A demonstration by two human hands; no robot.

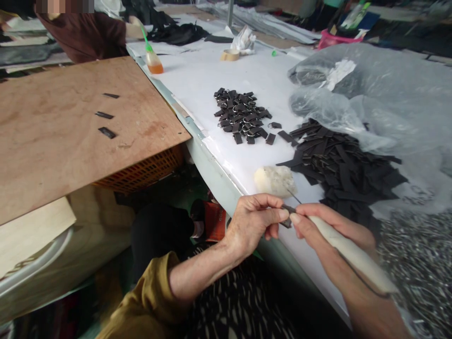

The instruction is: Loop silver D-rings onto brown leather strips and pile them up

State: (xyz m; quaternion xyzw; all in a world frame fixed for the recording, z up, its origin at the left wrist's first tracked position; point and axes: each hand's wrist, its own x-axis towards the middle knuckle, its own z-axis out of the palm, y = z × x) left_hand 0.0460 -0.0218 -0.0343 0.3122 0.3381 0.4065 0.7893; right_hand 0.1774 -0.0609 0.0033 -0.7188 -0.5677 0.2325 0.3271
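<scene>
Pinching a small, dark, flat strip [286,223] by the near edge of the white-covered table [194,70], left hand [249,223] angled in, thumb over curled fingers. Slanting lengthwise toward near right, partly hidden by fingertips. Grasping in the right hand [318,241] a long, white-handled tool [344,245], thin tip aimed far left. Spotting, far left, a green-nozzled squeeze bottle [154,62] holding orange liquid; under the left plywood board [63,132], an orange plastic basket [141,170], contents unclear.
</scene>
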